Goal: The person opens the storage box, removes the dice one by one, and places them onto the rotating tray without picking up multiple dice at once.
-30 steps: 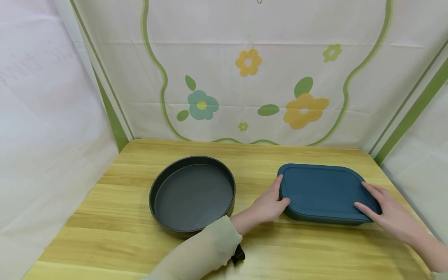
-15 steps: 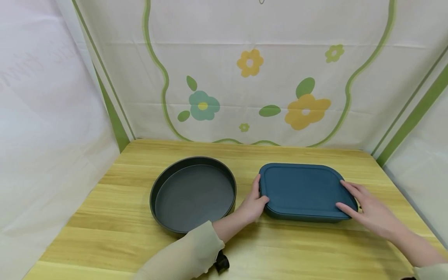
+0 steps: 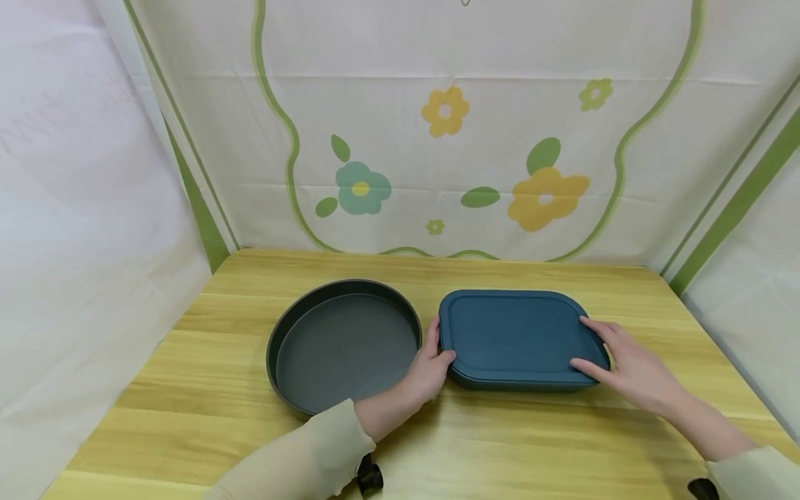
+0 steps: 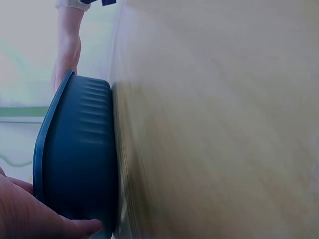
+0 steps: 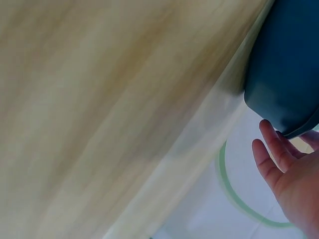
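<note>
A dark blue rectangular container (image 3: pixel 519 337) with a flat lid stands right of a round dark pan (image 3: pixel 350 351) in the head view. My left hand (image 3: pixel 428 371) grips the container's left end, thumb near the front corner and fingers along the side. In the left wrist view that thumb (image 4: pixel 75 226) presses the container's ribbed side wall (image 4: pixel 92 119). At the opposite end, my right hand (image 3: pixel 637 371) holds the rounded edge between a spread thumb and fingers. Some right fingers (image 5: pixel 269 164) show beside the container, off its wall, in the right wrist view.
The wood-grain table (image 3: pixel 500 444) reaches back to a white flowered cloth (image 3: pixel 400 139). White cloth also hangs at both sides. The pan's rim lies close to my left hand, and my left forearm crosses in front of the pan.
Both hands have moved left together with the blue container, bringing it closer to the round pan. The pan has stayed in place.
</note>
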Action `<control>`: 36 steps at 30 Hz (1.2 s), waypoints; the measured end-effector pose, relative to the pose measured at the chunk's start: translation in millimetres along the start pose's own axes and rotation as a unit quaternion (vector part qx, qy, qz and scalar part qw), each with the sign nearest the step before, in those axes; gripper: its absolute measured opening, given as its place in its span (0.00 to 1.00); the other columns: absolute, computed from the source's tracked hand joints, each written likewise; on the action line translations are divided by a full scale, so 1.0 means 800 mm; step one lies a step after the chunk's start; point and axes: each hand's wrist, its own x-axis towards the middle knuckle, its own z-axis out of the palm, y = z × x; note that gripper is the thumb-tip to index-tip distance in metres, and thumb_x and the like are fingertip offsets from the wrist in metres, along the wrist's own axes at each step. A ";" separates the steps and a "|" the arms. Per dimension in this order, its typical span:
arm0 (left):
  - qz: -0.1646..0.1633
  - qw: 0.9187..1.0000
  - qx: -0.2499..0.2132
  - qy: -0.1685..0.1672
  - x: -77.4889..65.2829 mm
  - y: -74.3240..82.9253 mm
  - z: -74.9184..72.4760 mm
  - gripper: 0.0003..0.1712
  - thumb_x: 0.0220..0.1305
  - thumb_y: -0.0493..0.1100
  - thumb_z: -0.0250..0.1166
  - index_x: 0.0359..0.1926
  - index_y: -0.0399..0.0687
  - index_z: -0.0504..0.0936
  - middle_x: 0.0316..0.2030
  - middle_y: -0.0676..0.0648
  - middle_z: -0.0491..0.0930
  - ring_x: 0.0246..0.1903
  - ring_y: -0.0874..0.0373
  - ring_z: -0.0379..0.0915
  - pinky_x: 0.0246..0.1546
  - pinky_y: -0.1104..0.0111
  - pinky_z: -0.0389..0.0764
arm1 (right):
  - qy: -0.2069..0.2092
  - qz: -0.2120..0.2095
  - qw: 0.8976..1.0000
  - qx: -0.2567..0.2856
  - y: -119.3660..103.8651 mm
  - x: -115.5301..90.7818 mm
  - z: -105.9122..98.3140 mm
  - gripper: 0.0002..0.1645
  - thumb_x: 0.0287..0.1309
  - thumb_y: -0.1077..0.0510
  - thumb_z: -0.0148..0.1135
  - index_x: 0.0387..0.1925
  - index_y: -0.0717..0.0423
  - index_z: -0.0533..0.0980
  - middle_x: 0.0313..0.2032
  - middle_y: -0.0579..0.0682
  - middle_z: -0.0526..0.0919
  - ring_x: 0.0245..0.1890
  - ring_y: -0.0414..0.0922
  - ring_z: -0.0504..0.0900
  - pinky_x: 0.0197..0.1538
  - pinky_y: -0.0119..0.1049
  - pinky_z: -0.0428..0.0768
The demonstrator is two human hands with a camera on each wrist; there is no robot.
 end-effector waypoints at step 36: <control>-0.003 0.998 -0.056 0.029 -0.006 -0.001 -0.002 0.40 0.71 0.27 0.49 0.77 0.41 0.40 0.75 0.37 0.40 0.73 0.43 0.34 0.68 0.49 0.48 | 0.095 -0.138 0.985 0.034 -0.026 -0.007 0.013 0.35 0.50 0.56 0.75 0.61 0.52 0.74 0.59 0.51 0.72 0.57 0.54 0.69 0.59 0.33 0.62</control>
